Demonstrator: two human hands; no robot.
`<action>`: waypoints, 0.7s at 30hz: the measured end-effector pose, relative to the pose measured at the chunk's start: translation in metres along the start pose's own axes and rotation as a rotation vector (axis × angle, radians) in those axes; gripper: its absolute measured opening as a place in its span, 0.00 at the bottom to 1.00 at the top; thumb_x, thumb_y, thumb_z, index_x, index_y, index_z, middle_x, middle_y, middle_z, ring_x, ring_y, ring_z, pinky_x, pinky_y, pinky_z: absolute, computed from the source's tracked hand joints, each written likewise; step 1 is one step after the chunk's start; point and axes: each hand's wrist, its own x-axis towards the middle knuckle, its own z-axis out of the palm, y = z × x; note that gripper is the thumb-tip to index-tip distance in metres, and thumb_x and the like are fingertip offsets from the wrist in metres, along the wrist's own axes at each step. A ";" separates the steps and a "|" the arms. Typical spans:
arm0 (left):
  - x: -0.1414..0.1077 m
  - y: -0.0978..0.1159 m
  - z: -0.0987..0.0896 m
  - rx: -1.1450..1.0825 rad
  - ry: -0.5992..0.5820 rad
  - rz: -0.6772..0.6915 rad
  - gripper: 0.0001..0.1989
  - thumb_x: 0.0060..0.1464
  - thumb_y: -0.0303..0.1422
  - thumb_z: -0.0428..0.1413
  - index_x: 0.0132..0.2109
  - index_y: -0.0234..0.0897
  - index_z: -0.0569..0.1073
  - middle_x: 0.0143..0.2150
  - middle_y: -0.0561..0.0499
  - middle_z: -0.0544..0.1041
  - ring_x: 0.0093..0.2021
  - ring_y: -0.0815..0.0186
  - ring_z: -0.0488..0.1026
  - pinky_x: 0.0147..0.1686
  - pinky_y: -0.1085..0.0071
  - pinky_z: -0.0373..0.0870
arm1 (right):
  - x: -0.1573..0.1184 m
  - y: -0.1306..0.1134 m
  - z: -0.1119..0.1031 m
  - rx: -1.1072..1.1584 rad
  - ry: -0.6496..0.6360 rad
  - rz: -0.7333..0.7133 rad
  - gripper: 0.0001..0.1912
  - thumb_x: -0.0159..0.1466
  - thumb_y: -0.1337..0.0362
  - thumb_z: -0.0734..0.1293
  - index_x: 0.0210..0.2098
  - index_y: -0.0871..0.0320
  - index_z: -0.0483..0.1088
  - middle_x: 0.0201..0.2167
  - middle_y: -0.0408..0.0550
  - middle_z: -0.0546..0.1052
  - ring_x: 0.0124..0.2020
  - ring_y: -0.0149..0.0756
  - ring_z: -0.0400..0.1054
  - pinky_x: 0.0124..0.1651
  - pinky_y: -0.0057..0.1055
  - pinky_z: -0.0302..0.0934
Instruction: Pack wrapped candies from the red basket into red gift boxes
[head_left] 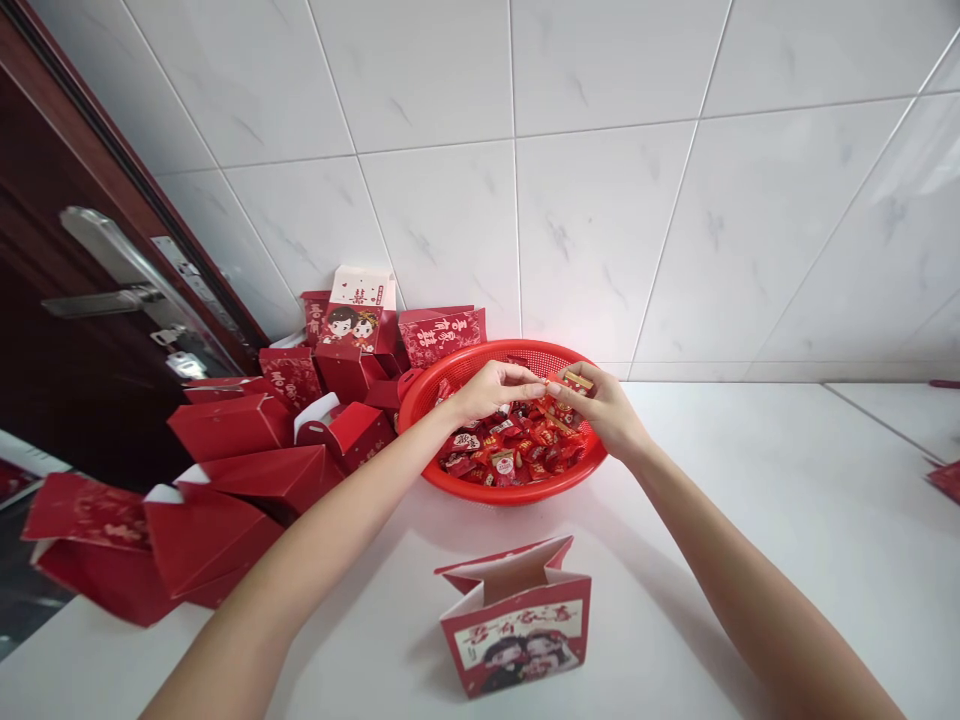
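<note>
Candies (577, 384) in pinching fingers (525, 391) of left hand (486, 391) and right hand (613, 412), above red basket (517, 493)

Head view: from above the table (750, 480), facing forward and down, close over basket (517, 492), tiled wall (592, 230) beyond.

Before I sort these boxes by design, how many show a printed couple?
2: the back box in the pile left of the basket, and the open box in front of the basket. Others in the pile may be hidden.
</note>
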 end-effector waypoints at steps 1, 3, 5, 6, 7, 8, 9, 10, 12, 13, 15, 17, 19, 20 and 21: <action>0.001 -0.001 0.000 0.003 0.013 0.006 0.22 0.45 0.48 0.69 0.40 0.34 0.83 0.40 0.46 0.84 0.44 0.58 0.79 0.49 0.63 0.73 | 0.000 0.000 0.000 0.016 0.018 -0.001 0.26 0.48 0.44 0.78 0.31 0.56 0.68 0.22 0.39 0.71 0.22 0.31 0.64 0.24 0.29 0.59; 0.003 -0.006 -0.002 0.013 0.087 0.015 0.20 0.47 0.46 0.68 0.41 0.35 0.83 0.42 0.46 0.84 0.45 0.58 0.78 0.51 0.62 0.72 | 0.000 0.000 0.001 0.066 0.089 -0.011 0.25 0.49 0.45 0.77 0.29 0.55 0.67 0.22 0.39 0.71 0.23 0.31 0.64 0.25 0.29 0.60; 0.007 -0.012 -0.007 0.055 0.241 0.011 0.17 0.48 0.42 0.66 0.42 0.35 0.82 0.44 0.45 0.83 0.47 0.58 0.78 0.53 0.61 0.72 | 0.001 0.002 0.002 0.123 0.176 -0.017 0.24 0.48 0.46 0.77 0.29 0.55 0.67 0.23 0.39 0.71 0.23 0.31 0.65 0.26 0.29 0.60; 0.009 -0.015 -0.011 0.096 0.334 -0.008 0.14 0.49 0.39 0.66 0.41 0.35 0.82 0.45 0.45 0.83 0.47 0.58 0.78 0.54 0.61 0.71 | 0.001 0.002 0.002 0.144 0.210 -0.013 0.24 0.48 0.47 0.78 0.30 0.56 0.67 0.23 0.39 0.71 0.24 0.32 0.66 0.25 0.29 0.60; 0.012 -0.018 -0.016 0.152 0.423 -0.040 0.12 0.49 0.35 0.65 0.41 0.35 0.82 0.45 0.45 0.83 0.48 0.58 0.78 0.54 0.61 0.71 | 0.002 0.003 0.002 0.155 0.232 -0.008 0.24 0.47 0.47 0.78 0.30 0.56 0.68 0.23 0.40 0.72 0.24 0.32 0.66 0.25 0.29 0.60; 0.014 -0.020 -0.021 0.218 0.495 -0.080 0.10 0.49 0.32 0.63 0.40 0.35 0.81 0.45 0.44 0.84 0.48 0.58 0.78 0.55 0.61 0.71 | 0.002 0.003 0.002 0.158 0.243 -0.001 0.24 0.46 0.47 0.78 0.31 0.56 0.69 0.23 0.40 0.72 0.24 0.32 0.66 0.24 0.29 0.59; 0.016 -0.021 -0.026 0.293 0.532 -0.124 0.10 0.49 0.30 0.62 0.40 0.35 0.81 0.44 0.44 0.84 0.48 0.57 0.78 0.54 0.61 0.71 | 0.002 0.003 0.002 0.157 0.245 0.006 0.24 0.46 0.47 0.78 0.31 0.56 0.70 0.23 0.40 0.72 0.23 0.33 0.66 0.23 0.29 0.58; 0.018 -0.022 -0.031 0.371 0.530 -0.166 0.09 0.48 0.29 0.62 0.40 0.35 0.81 0.44 0.44 0.84 0.49 0.57 0.78 0.54 0.61 0.72 | 0.002 0.003 0.002 0.156 0.242 0.012 0.24 0.46 0.47 0.78 0.32 0.56 0.70 0.22 0.40 0.72 0.23 0.33 0.65 0.22 0.29 0.57; 0.022 -0.022 -0.041 0.526 0.442 -0.228 0.09 0.49 0.29 0.61 0.39 0.36 0.81 0.45 0.45 0.84 0.49 0.56 0.79 0.53 0.63 0.72 | 0.003 0.004 0.002 0.161 0.237 0.013 0.24 0.46 0.47 0.78 0.32 0.57 0.71 0.22 0.41 0.72 0.23 0.33 0.65 0.23 0.29 0.58; 0.023 -0.021 -0.044 0.598 0.375 -0.250 0.08 0.49 0.29 0.61 0.39 0.36 0.81 0.45 0.45 0.84 0.49 0.56 0.79 0.52 0.65 0.72 | 0.003 0.004 0.002 0.163 0.237 0.012 0.23 0.47 0.47 0.78 0.32 0.57 0.72 0.22 0.41 0.72 0.24 0.33 0.66 0.24 0.29 0.59; 0.027 -0.022 -0.049 0.725 0.237 -0.285 0.08 0.49 0.32 0.62 0.38 0.37 0.81 0.45 0.47 0.84 0.47 0.57 0.79 0.49 0.67 0.72 | 0.002 0.004 0.002 0.165 0.240 0.007 0.23 0.47 0.48 0.78 0.33 0.57 0.72 0.24 0.42 0.73 0.25 0.34 0.67 0.26 0.30 0.61; 0.030 -0.023 -0.050 0.823 0.134 -0.307 0.09 0.49 0.34 0.63 0.39 0.38 0.82 0.45 0.48 0.84 0.47 0.57 0.79 0.48 0.69 0.72 | 0.002 0.004 0.002 0.167 0.243 0.005 0.23 0.47 0.47 0.78 0.33 0.56 0.72 0.24 0.43 0.74 0.26 0.35 0.68 0.27 0.31 0.62; 0.031 -0.025 -0.050 0.889 0.087 -0.314 0.11 0.48 0.34 0.64 0.40 0.39 0.82 0.46 0.48 0.84 0.48 0.57 0.78 0.48 0.70 0.71 | 0.002 0.005 0.002 0.172 0.247 0.005 0.23 0.46 0.47 0.78 0.32 0.56 0.72 0.24 0.43 0.74 0.25 0.35 0.67 0.26 0.31 0.62; 0.031 -0.025 -0.049 0.912 0.081 -0.318 0.12 0.46 0.34 0.64 0.41 0.39 0.82 0.47 0.48 0.84 0.48 0.56 0.78 0.48 0.70 0.71 | 0.002 0.005 0.003 0.174 0.249 0.001 0.23 0.46 0.47 0.78 0.31 0.56 0.71 0.24 0.42 0.74 0.25 0.34 0.67 0.26 0.31 0.62; 0.029 -0.025 -0.048 0.934 0.078 -0.325 0.13 0.45 0.34 0.65 0.41 0.40 0.83 0.47 0.48 0.84 0.49 0.56 0.78 0.47 0.70 0.71 | 0.002 0.005 0.003 0.174 0.251 -0.003 0.23 0.46 0.47 0.78 0.31 0.56 0.71 0.23 0.42 0.73 0.24 0.34 0.66 0.26 0.30 0.61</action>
